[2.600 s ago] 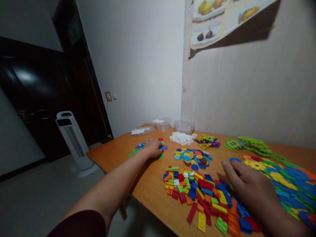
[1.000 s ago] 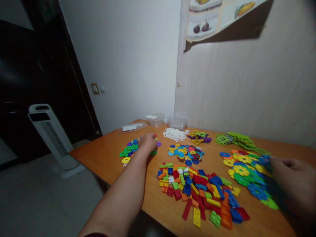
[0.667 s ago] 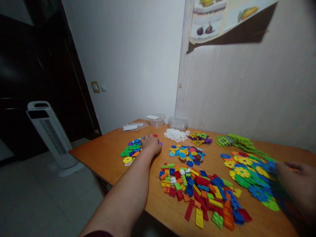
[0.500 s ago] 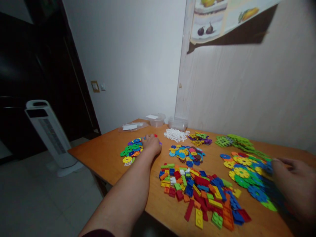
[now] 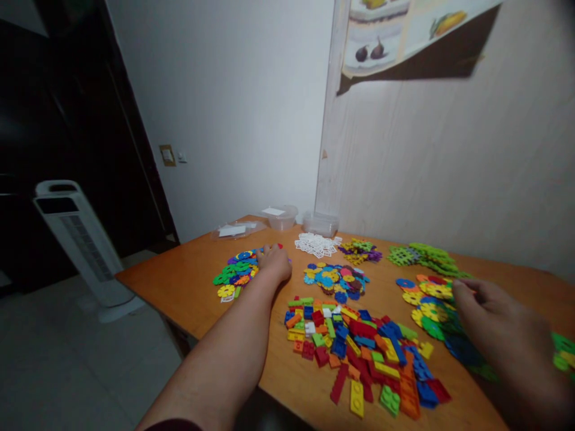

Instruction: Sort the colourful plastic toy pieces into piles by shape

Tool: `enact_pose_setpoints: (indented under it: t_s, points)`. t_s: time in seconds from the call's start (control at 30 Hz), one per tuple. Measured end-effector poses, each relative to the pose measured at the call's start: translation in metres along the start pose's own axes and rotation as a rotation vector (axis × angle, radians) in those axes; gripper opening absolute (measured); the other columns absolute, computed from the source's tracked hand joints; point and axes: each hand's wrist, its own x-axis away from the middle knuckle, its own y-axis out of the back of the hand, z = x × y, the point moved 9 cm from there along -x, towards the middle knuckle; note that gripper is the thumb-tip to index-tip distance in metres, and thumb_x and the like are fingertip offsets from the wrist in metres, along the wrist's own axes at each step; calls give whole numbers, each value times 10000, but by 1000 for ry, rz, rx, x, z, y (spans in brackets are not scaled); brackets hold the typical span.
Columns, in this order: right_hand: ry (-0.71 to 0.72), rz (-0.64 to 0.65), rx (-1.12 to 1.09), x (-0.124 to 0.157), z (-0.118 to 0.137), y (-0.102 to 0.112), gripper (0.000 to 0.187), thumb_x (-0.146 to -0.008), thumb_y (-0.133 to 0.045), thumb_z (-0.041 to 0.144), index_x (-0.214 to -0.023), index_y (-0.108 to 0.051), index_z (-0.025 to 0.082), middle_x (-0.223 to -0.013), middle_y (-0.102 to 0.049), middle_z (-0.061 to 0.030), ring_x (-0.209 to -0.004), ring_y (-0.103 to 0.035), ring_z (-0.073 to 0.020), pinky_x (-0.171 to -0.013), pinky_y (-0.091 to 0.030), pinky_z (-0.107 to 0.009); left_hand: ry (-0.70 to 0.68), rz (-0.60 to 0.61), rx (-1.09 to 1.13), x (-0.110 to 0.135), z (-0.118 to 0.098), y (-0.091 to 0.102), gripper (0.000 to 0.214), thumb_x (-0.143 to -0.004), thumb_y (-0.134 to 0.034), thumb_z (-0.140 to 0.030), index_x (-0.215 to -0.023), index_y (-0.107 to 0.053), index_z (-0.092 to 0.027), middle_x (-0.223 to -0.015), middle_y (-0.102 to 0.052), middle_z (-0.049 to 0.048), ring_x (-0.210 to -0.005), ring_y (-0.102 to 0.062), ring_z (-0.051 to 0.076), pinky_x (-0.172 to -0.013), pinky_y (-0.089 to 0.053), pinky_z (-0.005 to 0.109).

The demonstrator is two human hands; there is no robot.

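My left hand (image 5: pixel 275 264) rests on the right side of a pile of colourful flower-shaped discs (image 5: pixel 236 274); its fingers are spread over the pieces, and the tips are partly hidden. My right hand (image 5: pixel 498 323), blurred, hovers over a pile of larger flower-shaped discs (image 5: pixel 429 311). Its thumb and forefinger are pinched together, and I cannot make out what is between them. Between my arms lies a wide heap of building bricks (image 5: pixel 363 353) in mixed colours. Behind it is a pile of small notched discs (image 5: pixel 335 278).
White lattice pieces (image 5: pixel 317 244), yellow and purple interlocking pieces (image 5: pixel 360 251) and green ones (image 5: pixel 424 257) lie along the back of the wooden table (image 5: pixel 179 281). Clear plastic containers (image 5: pixel 283 220) stand by the wall. A white tower fan (image 5: pixel 81 239) stands on the floor at left.
My right hand has moved left, further over the larger discs, uncovering more pieces at the far right. My left hand stays on its pile. The view has shifted slightly.
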Motion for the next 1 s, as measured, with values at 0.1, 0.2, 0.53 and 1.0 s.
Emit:
enact_pose_setpoints:
  t_s: [0.1, 0.2, 0.53, 1.0]
  points:
    - [-59, 63, -16, 3, 0, -6, 633, -964, -337, 697, -1271, -727, 305, -1131, -774, -123, -914, -689, -325, -659, -441, -372, 37, 32, 63, -2, 4, -4, 465, -907, -596, -464, -1248, -710, -169, -1453, -607, 222, -1391, -498, 389, -1127, -378, 529]
    - [-35, 60, -48, 5, 6, -6, 601, -954, -360, 686, -1240, -730, 307, -1156, -775, -107, -978, -695, -330, -684, -442, -374, 61, 29, 126, -1, 6, -1, 416, -867, -648, -455, -1191, -694, -199, -1438, -621, 196, -1385, -509, 379, -1098, -409, 498]
    - [229, 29, -507, 44, 67, 5, 438, -963, -515, 616, -1037, -753, 256, -1046, -787, -68, -946, -712, -276, -790, -512, -382, -273, -39, 1032, 34, -54, 37, 25, -897, -618, -216, -890, -625, -193, -804, -662, 15, -777, -625, 162, -721, -474, 271]
    - [353, 371, -835, 75, 121, -4, 480, -972, -533, 644, -866, -725, 217, -784, -709, -25, -736, -647, -194, -617, -487, -279, -697, 519, 1513, 121, -146, 50, 394, -845, -803, -455, -1071, -670, -160, -874, -673, 31, -781, -637, 130, -737, -497, 265]
